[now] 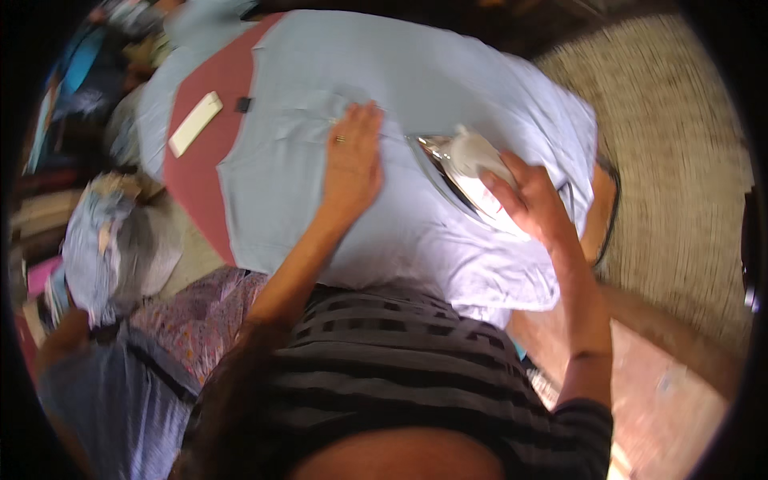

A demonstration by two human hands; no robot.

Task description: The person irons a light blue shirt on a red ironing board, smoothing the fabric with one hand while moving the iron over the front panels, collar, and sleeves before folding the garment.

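A pale blue-grey garment (276,188) is spread over a board covered in light cloth. Flat on it lies my left hand (352,164), fingers stretched out and a ring on one of them. My right hand (534,200) is closed round the handle of a white clothes iron (474,164). The iron rests on the fabric to the right of my left hand, its metal tip pointing up and left. Beneath it the cloth looks fairly smooth, while loose wrinkled fabric (480,268) gathers nearer my body. My right hand hides part of the iron's back end.
Dark red cloth (210,88) shows at the left, carrying a cream oblong object (196,124). A black tag (244,104) is at the garment's edge. A stuffed plastic bag (112,248) and a person in blue (120,400) are at the lower left. Woven matting (672,160) lies right.
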